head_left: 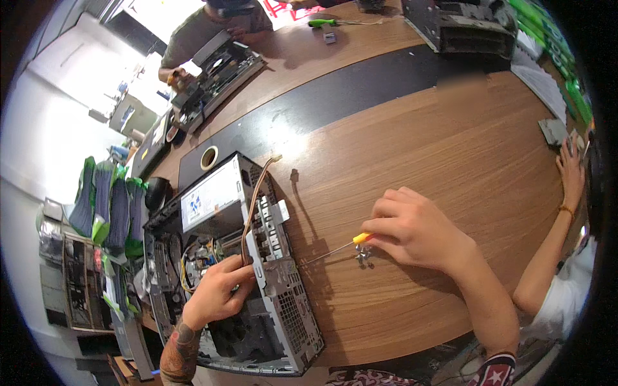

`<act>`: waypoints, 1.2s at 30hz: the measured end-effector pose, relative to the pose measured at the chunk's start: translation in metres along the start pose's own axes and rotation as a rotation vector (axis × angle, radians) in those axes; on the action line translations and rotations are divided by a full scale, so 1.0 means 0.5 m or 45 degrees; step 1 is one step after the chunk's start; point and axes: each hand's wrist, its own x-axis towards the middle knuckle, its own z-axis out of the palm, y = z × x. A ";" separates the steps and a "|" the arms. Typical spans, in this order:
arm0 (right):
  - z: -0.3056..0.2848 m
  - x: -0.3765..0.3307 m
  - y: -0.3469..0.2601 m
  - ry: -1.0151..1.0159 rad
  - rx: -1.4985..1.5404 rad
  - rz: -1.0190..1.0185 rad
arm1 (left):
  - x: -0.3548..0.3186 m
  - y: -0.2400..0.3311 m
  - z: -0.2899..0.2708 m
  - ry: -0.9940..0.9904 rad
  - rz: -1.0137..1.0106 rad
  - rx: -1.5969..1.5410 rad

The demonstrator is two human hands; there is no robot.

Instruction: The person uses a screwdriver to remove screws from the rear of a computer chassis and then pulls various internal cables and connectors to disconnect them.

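Note:
An opened desktop computer case (299, 309) lies on its side at the lower left, with its inner parts and wires showing. My left hand (225, 289) reaches into it, fingers closed at the inner side of the rear panel; what the fingertips hold is hidden. A brown cable (253, 199) rises from beside that hand and bends over the case's edge. In my right hand (415, 228) is a thin screwdriver (362, 238) with a yellow handle. Its shaft points left at the rear panel, and the tip is close to it. Several small screws (364, 254) lie beneath the handle.
A roll of tape (209, 157) lies behind the case. Across the table a person handles another opened computer (222, 74). A green-handled screwdriver (323, 23) and an empty-looking case frame (473, 29) lie farther off. At right, another person's hand (570, 164) touches a small metal piece (552, 132).

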 end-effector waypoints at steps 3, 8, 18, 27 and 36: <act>0.009 -0.003 0.002 -0.010 -0.025 -0.019 | 0.001 -0.001 0.006 0.014 -0.016 -0.032; 0.006 -0.001 0.006 -0.008 -0.023 -0.043 | 0.000 -0.005 0.006 0.011 -0.032 -0.002; 0.011 -0.004 0.007 0.015 -0.081 -0.067 | -0.001 -0.002 0.008 0.004 -0.058 -0.013; 0.005 -0.003 0.004 0.021 -0.073 -0.070 | -0.002 0.000 0.007 0.030 -0.046 0.008; 0.007 -0.002 0.005 -0.010 -0.075 -0.058 | -0.002 0.003 0.005 0.013 -0.077 -0.044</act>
